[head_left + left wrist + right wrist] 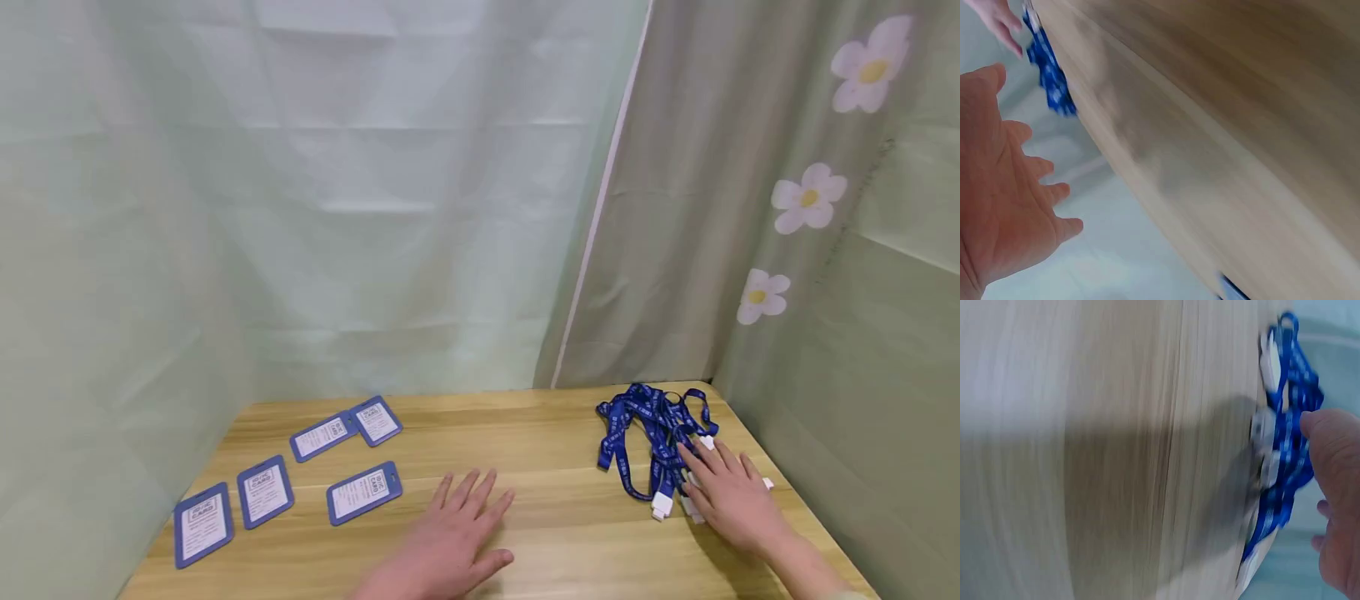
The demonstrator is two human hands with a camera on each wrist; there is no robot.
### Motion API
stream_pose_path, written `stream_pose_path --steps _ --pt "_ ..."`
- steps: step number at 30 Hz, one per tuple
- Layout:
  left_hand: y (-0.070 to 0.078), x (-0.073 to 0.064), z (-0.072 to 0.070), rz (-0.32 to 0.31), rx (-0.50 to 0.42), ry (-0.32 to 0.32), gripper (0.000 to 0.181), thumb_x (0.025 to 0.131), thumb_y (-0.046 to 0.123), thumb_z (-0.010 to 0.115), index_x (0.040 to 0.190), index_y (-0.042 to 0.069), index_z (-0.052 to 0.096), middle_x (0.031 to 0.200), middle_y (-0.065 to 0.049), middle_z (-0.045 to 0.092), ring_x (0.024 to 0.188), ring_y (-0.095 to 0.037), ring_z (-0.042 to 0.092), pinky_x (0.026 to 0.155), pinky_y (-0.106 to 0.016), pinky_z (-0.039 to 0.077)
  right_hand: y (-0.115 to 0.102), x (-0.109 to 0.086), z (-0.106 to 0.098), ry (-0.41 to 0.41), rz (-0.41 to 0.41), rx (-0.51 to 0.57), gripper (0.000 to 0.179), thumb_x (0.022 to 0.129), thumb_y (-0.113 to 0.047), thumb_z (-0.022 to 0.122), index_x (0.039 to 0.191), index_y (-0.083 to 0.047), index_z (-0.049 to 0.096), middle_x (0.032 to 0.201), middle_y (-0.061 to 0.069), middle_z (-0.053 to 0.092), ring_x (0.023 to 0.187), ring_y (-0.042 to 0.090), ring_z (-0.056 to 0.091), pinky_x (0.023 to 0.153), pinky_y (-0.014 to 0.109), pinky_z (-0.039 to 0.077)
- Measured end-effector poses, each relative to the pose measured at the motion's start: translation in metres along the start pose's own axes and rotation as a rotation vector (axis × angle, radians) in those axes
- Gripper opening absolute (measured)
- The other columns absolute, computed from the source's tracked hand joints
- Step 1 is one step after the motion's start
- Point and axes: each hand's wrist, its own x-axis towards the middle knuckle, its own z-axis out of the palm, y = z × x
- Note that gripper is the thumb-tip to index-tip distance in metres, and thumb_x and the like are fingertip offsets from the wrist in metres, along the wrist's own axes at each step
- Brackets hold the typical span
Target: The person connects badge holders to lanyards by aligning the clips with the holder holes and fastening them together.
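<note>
A tangle of blue lanyards (654, 425) with white plastic clips (662, 506) lies on the right of the wooden table. Over the clip end of that pile is my right hand (731, 496), fingers spread; whether it touches the lanyards I cannot tell. My left hand (453, 542) hovers above the table's middle, fingers apart, holding nothing. To its left lies a blue card holder (365, 492). Two more card holders (202, 525) (266, 492) are at the far left. Behind, a card holder (322, 436) touches or overlaps another card holder (377, 420).
The wooden table (487, 433) backs onto a pale curtain (420, 208). On the right hangs a grey-green curtain (660, 208) with white flowers (808, 198), close to the table's right edge.
</note>
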Motion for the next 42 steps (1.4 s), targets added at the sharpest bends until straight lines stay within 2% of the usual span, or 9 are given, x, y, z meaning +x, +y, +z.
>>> stream_pose_path --steps 6,10,13,17,21,27,31,35,42 --pt "0.046 0.046 0.009 0.13 0.054 -0.066 0.073 0.102 0.069 0.031 0.163 0.028 0.029 0.168 -0.01 0.023 0.153 -0.035 0.022 0.12 -0.062 0.02 0.022 -0.007 -0.003 0.069 -0.025 0.028 0.053 0.095 -0.023 0.073 0.142 -0.003 0.059 0.147 0.025 0.052 0.135 0.054 0.042 0.105 0.07 0.034" --pt "0.079 0.076 0.018 0.204 0.09 -0.093 0.073 0.102 0.071 0.029 0.163 0.032 0.028 0.168 -0.006 0.025 0.153 -0.031 0.024 0.12 -0.059 0.024 0.024 -0.01 -0.002 0.112 -0.071 0.036 0.044 0.092 -0.017 0.074 0.134 -0.004 0.067 0.14 0.022 0.06 0.13 0.05 0.049 0.102 0.068 0.04" --pt "0.099 0.095 0.027 0.234 0.114 -0.122 0.072 0.101 0.072 0.027 0.163 0.035 0.026 0.168 -0.002 0.024 0.153 -0.027 0.024 0.121 -0.055 0.024 0.021 -0.01 0.0 0.145 -0.137 0.017 0.042 0.09 -0.011 0.076 0.131 -0.007 0.07 0.134 0.018 0.064 0.125 0.046 0.056 0.098 0.065 0.046" --pt "0.117 0.112 0.035 0.242 0.161 -0.141 0.073 0.1 0.075 0.023 0.163 0.039 0.021 0.169 0.002 0.021 0.154 -0.023 0.021 0.122 -0.052 0.023 0.018 -0.008 0.004 0.179 -0.278 -0.019 0.045 0.083 -0.004 0.08 0.127 -0.011 0.073 0.129 0.013 0.068 0.117 0.04 0.063 0.093 0.061 0.051" --pt "0.131 0.121 0.039 0.25 0.188 -0.147 0.072 0.099 0.076 0.023 0.162 0.041 0.022 0.169 0.003 0.02 0.154 -0.021 0.022 0.122 -0.05 0.024 0.017 -0.009 0.007 0.166 -0.394 -0.079 0.043 0.081 -0.001 0.078 0.122 -0.012 0.075 0.125 0.01 0.07 0.115 0.037 0.064 0.092 0.057 0.053" --pt "0.138 0.126 0.039 0.266 0.216 -0.154 0.071 0.098 0.077 0.024 0.161 0.044 0.024 0.169 0.006 0.02 0.153 -0.018 0.022 0.122 -0.048 0.024 0.024 -0.015 0.009 0.133 -0.47 -0.156 0.04 0.084 -0.004 0.073 0.123 -0.014 0.074 0.124 0.007 0.07 0.113 0.034 0.065 0.091 0.054 0.054" --pt "0.134 0.128 0.038 0.247 0.194 -0.177 0.072 0.099 0.076 0.023 0.162 0.043 0.019 0.169 0.007 0.017 0.154 -0.018 0.02 0.123 -0.048 0.022 0.025 -0.012 0.009 0.135 -0.557 -0.176 0.04 0.086 -0.011 0.071 0.126 -0.017 0.073 0.124 0.004 0.07 0.111 0.031 0.065 0.088 0.053 0.055" --pt "0.128 0.126 0.036 0.227 0.172 -0.171 0.072 0.099 0.076 0.023 0.162 0.042 0.019 0.169 0.006 0.018 0.154 -0.019 0.02 0.123 -0.047 0.023 0.022 -0.008 0.009 0.165 -0.623 -0.182 0.039 0.084 -0.014 0.071 0.123 -0.018 0.075 0.119 0.001 0.071 0.107 0.029 0.066 0.085 0.051 0.055" --pt "0.117 0.121 0.033 0.203 0.136 -0.149 0.073 0.1 0.074 0.026 0.163 0.037 0.023 0.169 0.002 0.022 0.153 -0.022 0.023 0.123 -0.048 0.023 0.01 -0.003 0.005 0.147 -0.651 -0.138 0.037 0.085 -0.02 0.081 0.121 -0.018 0.075 0.116 0.0 0.072 0.103 0.025 0.068 0.084 0.048 0.057"
